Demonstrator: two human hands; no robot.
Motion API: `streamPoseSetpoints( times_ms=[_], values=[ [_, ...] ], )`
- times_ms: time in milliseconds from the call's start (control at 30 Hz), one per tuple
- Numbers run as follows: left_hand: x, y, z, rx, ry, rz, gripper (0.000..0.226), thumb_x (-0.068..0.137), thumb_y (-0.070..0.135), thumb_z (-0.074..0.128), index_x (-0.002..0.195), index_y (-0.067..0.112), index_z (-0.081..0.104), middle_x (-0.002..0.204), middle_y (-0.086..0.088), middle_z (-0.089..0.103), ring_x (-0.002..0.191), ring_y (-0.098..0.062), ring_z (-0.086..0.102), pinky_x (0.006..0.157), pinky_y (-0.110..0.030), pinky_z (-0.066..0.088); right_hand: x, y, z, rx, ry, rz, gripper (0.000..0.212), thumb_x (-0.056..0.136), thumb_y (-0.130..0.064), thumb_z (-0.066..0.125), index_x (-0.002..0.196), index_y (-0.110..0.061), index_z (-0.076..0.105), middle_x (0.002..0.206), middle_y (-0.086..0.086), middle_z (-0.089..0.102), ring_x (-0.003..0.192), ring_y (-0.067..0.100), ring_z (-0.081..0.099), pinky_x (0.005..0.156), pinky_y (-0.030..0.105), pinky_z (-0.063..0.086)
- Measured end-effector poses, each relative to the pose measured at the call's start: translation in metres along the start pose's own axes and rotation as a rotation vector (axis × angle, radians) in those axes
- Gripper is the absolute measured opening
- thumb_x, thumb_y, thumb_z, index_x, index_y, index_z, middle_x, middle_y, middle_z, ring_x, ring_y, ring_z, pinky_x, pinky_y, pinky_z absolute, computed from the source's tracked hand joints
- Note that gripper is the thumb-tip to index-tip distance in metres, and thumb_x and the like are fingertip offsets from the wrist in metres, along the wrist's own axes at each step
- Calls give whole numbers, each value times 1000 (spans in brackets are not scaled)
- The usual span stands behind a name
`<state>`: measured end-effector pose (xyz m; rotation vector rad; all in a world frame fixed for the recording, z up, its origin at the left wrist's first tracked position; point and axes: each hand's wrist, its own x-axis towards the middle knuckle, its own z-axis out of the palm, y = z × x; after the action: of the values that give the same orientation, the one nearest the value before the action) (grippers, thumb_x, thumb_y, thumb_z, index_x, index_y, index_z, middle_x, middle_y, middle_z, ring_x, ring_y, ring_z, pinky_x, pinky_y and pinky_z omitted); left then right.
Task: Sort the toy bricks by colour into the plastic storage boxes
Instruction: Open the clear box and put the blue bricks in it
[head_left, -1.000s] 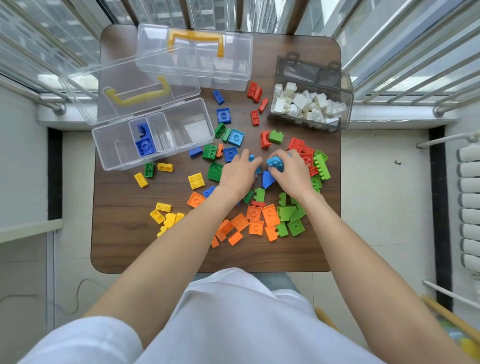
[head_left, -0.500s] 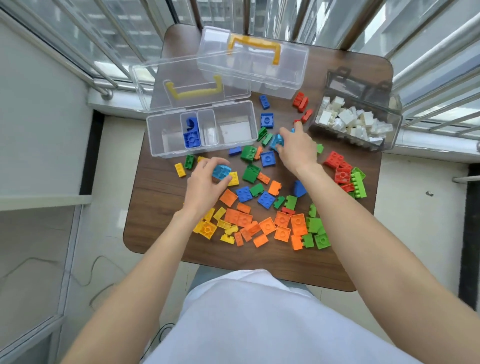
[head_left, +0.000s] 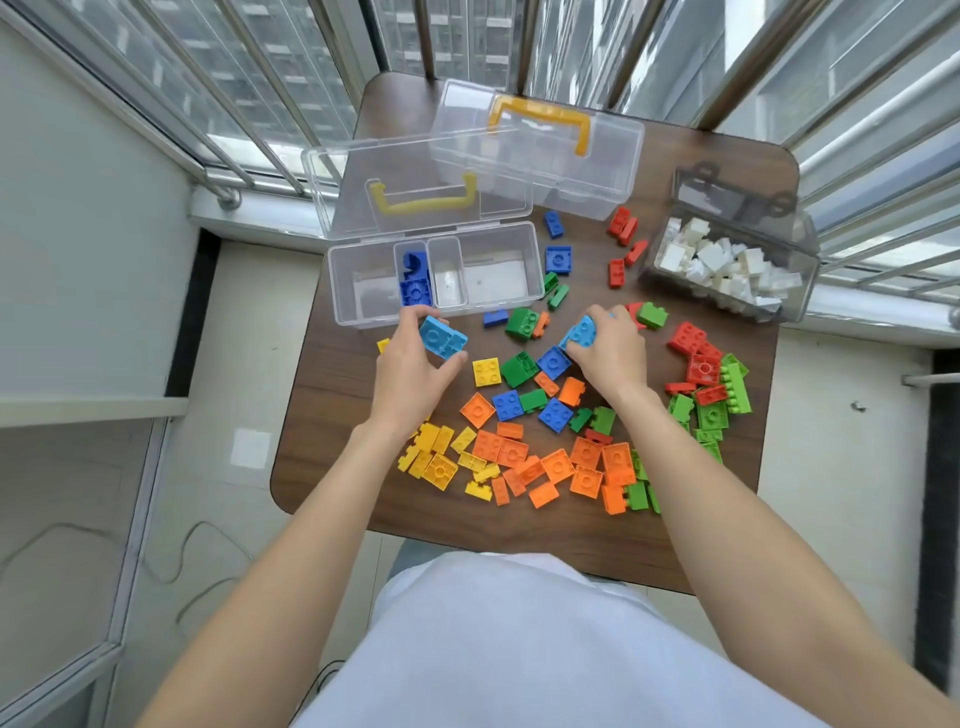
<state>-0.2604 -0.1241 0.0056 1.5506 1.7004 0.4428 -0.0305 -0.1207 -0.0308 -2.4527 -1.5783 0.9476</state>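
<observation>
On the desk (head_left: 332, 415), each of the two hands grips one light-blue brick: the left hand (head_left: 410, 364) a brick (head_left: 441, 336) lying slantwise, the right hand (head_left: 610, 353) another (head_left: 583, 332).

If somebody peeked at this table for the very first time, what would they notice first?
Probably the bright spill of toy bricks across the middle and near side of the wooden table. Next, the left hand and right hand, each gripping a light blue brick, and the grey box of white bricks at the far right.
</observation>
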Motion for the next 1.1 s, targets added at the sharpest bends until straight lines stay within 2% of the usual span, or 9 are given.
streamPoseSetpoints(
  times_ms=[67, 200, 300, 500, 667, 767, 833, 933, 1100],
  values=[
    [9, -1, -6, 26, 24, 46, 47, 81, 24, 72, 119, 20, 46, 112, 3, 56, 99, -13, 56, 87, -37, 48, -9, 0, -4, 131, 26, 37, 32, 83, -23, 65, 112, -13, 58, 110, 11, 50, 96, 29, 54, 77, 35, 43],
    [29, 3, -16, 71, 24, 104, 56, 83, 21, 70, 133, 22, 46, 122, -3, 45, 99, -8, 52, 84, -24, 48, -22, -22, -19, 322, 114, 1, 21, 82, -21, 66, 102, -15, 61, 102, 7, 53, 89, 18, 51, 71, 28, 40],
    [49, 6, -24, 124, 3, 96, 62, 84, 19, 69, 139, 22, 42, 122, -6, 44, 107, -18, 53, 90, -29, 48, -23, -54, -30, 389, 111, -72, 20, 82, -22, 67, 100, -16, 62, 99, 2, 53, 86, 12, 48, 61, 20, 35],
    [83, 19, -29, 222, -57, 18, 55, 81, 10, 67, 134, 17, 52, 123, -10, 47, 114, -25, 50, 93, -25, 38, -5, -102, -28, 460, 38, -88, 21, 77, -21, 70, 96, -19, 62, 99, 6, 58, 92, 21, 58, 73, 38, 54],
    [90, 21, -19, 299, -100, 12, 57, 82, 15, 70, 135, 17, 49, 125, -10, 47, 114, -29, 50, 96, -35, 41, 5, -121, -20, 376, 11, -125, 22, 76, -19, 71, 95, -11, 63, 93, 7, 56, 87, 21, 55, 72, 38, 51],
    [87, 11, -22, 227, -73, 82, 61, 79, 19, 73, 135, 15, 49, 118, -8, 54, 103, -24, 56, 93, -35, 45, 9, -130, -16, 297, -1, -162, 24, 78, -20, 70, 99, -11, 63, 95, 9, 56, 85, 18, 51, 67, 29, 37],
    [83, 4, -24, 153, -63, 119, 62, 78, 15, 73, 135, 14, 49, 112, -5, 60, 92, -19, 59, 89, -38, 50, 11, -135, -12, 232, 5, -191, 27, 79, -20, 69, 103, -12, 62, 99, 9, 57, 88, 20, 51, 69, 26, 32],
    [79, -5, -28, 73, -75, 147, 58, 82, 7, 68, 136, 12, 48, 114, -5, 64, 85, -13, 58, 84, -33, 53, 14, -143, -7, 118, 8, -244, 35, 81, -22, 67, 114, -11, 59, 109, 11, 57, 102, 27, 53, 76, 30, 36],
    [70, -21, -35, 164, 2, 260, 47, 83, 17, 69, 128, 13, 55, 116, -4, 61, 106, -21, 51, 91, -28, 40, 18, -156, -2, -81, -12, -302, 33, 87, -22, 65, 117, -11, 55, 116, 14, 52, 105, 35, 54, 79, 35, 42]
  ],
)
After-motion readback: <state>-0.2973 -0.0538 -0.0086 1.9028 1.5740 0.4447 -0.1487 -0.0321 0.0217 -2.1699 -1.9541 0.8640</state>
